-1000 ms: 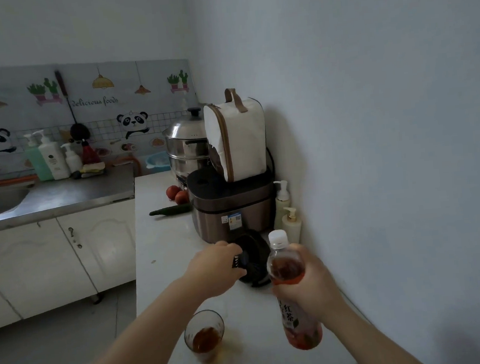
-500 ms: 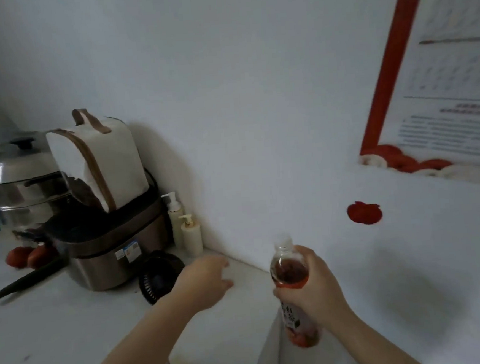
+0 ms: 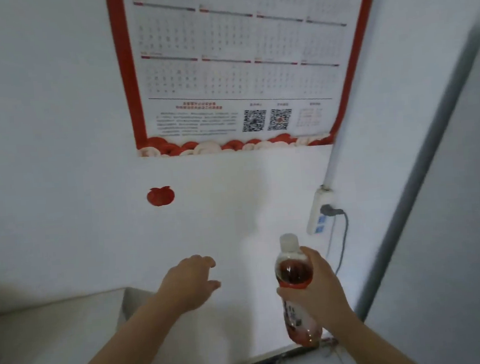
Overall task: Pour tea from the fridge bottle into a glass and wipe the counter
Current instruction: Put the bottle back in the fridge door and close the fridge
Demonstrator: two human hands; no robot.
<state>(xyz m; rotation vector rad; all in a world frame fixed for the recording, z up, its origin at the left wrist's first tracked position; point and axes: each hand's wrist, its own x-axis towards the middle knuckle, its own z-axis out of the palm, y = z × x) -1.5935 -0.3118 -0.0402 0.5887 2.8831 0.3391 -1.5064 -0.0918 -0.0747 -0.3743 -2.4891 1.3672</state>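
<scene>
While the right hand point(image 3: 316, 288) wraps round the middle of the tea bottle point(image 3: 293, 272), fingers curled close together across the label and thumb on the near side, the bottle stands upright in the air, well off the right end of the counter point(image 3: 57, 325). Its white cap point(image 3: 289, 242) is on, and reddish-brown tea shows in the shoulder above the fingers and again at the base below them.

In the head view, the left hand point(image 3: 189, 283) reaches forward just past the counter's far right corner. Its fingers are loosely bent and a little apart, holding nothing and touching nothing that I can see. The two hands are level with each other and apart.

The pale counter fills only the lower left; its far edge meets the white wall. On that wall, above both hands, hangs a red-bordered calendar point(image 3: 238, 61), with a small red fruit sticker point(image 3: 160, 196) below its left corner. To the right of the bottle, a white power strip point(image 3: 320, 213) is fixed upright on the wall, a grey plug point(image 3: 328, 210) in it and its cable point(image 3: 342, 239) dropping behind the right hand.
</scene>
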